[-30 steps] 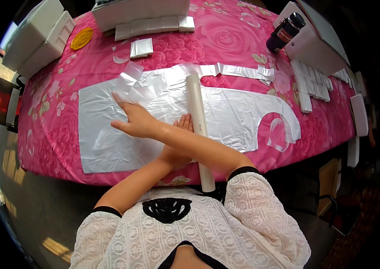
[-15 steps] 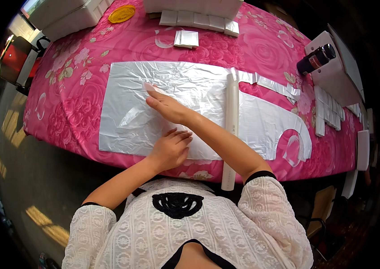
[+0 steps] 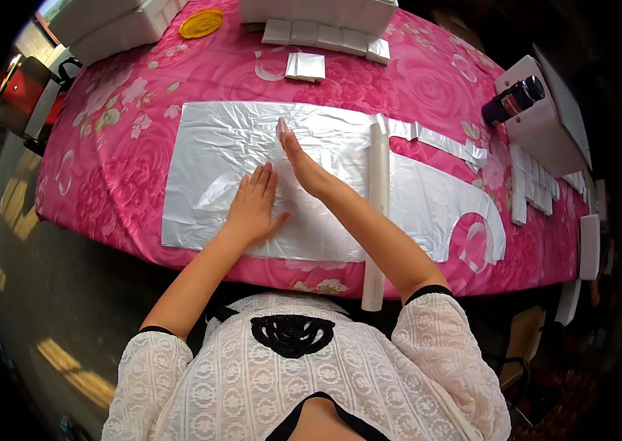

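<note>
A thin, silvery-white plastic apron (image 3: 200, 176) lies spread over the table, its left part broad and creased. At its right end there is a curved loop, and a narrow strap runs along the far side. My left hand (image 3: 254, 202) rests flat on the plastic, fingers stretched out and pointing away from me. Just right of it and farther off, my right hand (image 3: 305, 163) is held edge-on over the sheet with straight fingers; the fingertips look pale and partly hidden. Across the apron, under my right forearm, lies a long whitish tube (image 3: 379, 169), its near end jutting past the table edge.
The table has a pink flowered cloth (image 3: 120, 176). Small folded silvery packets (image 3: 305, 66) sit at the back, more packets (image 3: 531, 184) at the right. White boxes (image 3: 318, 11) stand behind. A dark bottle (image 3: 513, 101) leans by a right-hand box; a yellow disc (image 3: 200, 23) lies far left.
My left hand has moved forward and a little left, its curled fingers now flat. My right hand has swung to the right and its fingers point farther away from me.
</note>
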A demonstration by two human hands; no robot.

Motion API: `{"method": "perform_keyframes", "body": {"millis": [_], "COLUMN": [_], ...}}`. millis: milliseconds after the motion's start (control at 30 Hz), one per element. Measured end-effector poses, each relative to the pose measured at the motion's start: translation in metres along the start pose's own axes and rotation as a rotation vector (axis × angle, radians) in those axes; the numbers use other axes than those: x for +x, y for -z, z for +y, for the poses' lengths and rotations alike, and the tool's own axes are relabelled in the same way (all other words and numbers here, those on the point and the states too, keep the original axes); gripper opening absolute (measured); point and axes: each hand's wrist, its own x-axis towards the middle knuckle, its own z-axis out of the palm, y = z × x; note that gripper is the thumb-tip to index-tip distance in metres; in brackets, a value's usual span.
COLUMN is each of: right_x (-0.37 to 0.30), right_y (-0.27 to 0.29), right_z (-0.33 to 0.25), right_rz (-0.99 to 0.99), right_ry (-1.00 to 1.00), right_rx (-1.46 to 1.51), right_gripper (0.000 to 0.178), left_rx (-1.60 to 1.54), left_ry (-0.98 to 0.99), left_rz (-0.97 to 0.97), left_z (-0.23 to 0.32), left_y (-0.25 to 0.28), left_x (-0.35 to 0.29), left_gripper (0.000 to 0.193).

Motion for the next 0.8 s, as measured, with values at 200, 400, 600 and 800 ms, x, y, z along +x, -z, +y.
{"method": "perform_keyframes", "body": {"millis": [200, 400, 600, 800], "right_x": [-0.046, -0.138, -0.203, -0.158], "right_y": [0.110, 0.287, 0.360, 0.238], "right_z": [-0.016, -0.029, -0.047, -0.097], "right_rz": [0.287, 0.806, 0.879, 0.657], "right_ry": [0.267, -0.011, -0.184, 0.274], "right_rx": [-1.049, -1.571, -1.012, -0.655], "right_gripper": [0.095, 0.093, 0.094, 0.092], "left_rx": [0.022, 0.002, 0.008, -0.174], "left_ry": [-0.010, 0.001, -0.052, -0.215], "left_rz": [-0.067, -0.108, -0.051, 0.199], "left_z": [-0.011, -0.008, -0.012, 0.013], "left_y": [0.001, 0.011, 0.012, 0.027], "left_x": [-0.013, -0.016, -0.017, -0.003], "left_gripper": [0.084, 0.085, 0.083, 0.078]}}
